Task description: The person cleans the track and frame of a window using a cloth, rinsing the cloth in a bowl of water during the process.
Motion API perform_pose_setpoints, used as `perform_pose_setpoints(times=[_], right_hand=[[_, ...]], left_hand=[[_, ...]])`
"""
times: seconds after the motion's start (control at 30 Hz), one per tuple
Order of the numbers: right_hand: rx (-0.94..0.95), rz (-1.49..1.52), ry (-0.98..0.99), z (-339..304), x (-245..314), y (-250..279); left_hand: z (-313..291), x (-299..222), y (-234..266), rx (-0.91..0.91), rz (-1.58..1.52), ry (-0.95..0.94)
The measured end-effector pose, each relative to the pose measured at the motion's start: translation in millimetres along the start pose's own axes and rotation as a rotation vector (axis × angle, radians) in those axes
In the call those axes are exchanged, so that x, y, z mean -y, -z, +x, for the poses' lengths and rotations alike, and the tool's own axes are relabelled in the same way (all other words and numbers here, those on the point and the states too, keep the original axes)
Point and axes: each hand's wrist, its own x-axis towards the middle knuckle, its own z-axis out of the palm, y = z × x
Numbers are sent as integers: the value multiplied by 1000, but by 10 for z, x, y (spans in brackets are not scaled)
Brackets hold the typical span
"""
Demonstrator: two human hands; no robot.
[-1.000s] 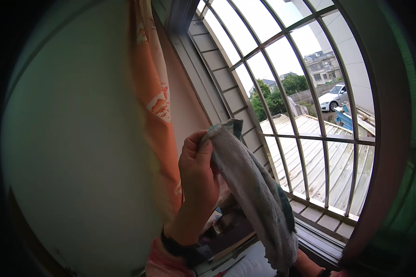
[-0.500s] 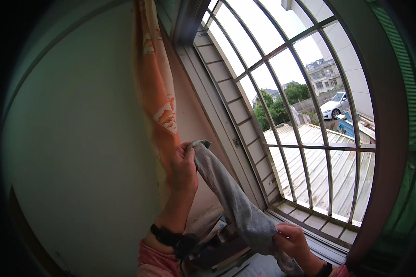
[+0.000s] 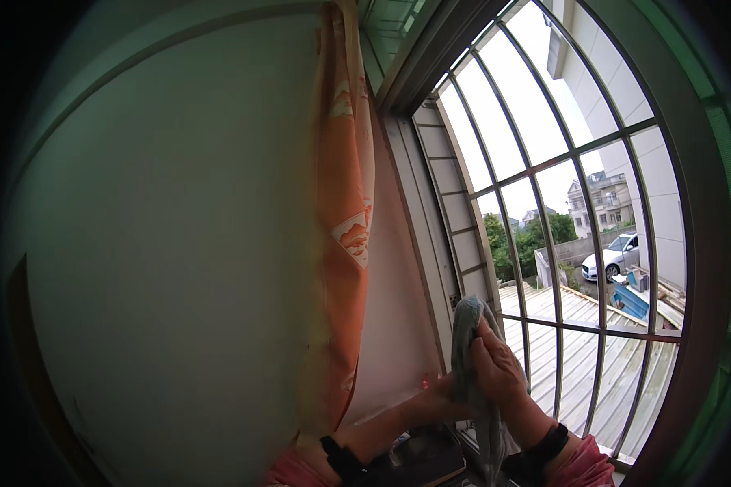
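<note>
A damp-looking grey cloth [image 3: 468,333] hangs folded over in front of the window, its lower end dropping between my forearms. My right hand [image 3: 499,367] presses it from the right, thumb and fingers closed against the fabric near the upper fold. My left hand [image 3: 453,398] reaches in from the left and meets the cloth lower down. Blur and the cloth hide its fingers.
Metal bars [image 3: 573,154] cross the window on the right, inside a dark frame [image 3: 670,211]. An orange patterned curtain [image 3: 345,284] hangs to the left, beside a pale wall [image 3: 179,227]. Dark items [image 3: 426,454] lie below my left forearm.
The cloth was stretched slantwise between my two hands; now it is folded and upright. My left hand has come down and right, my right hand up, and they meet. The view has shifted.
</note>
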Motion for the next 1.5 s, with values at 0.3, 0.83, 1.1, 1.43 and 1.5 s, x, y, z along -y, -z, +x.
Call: perform_pose_setpoints(times=[0.3, 0.83, 1.1, 1.43, 1.5], right_hand=[[-47, -674, 316, -85, -200, -102], [-469, -106, -245, -182, -1429, 79], [-508, -506, 514, 2212, -935, 45], [-350, -788, 452, 3395, -2197, -29], [-537, -796, 271, 3043, -2207, -137]], left_hand=[[191, -104, 291, -922, -165, 43], [78, -289, 564, -466, 1062, 280], [-686, -324, 396, -366, 1131, 209], [-1569, -475, 503, -590, 1273, 437], [-1689, -484, 498, -634, 1263, 423]])
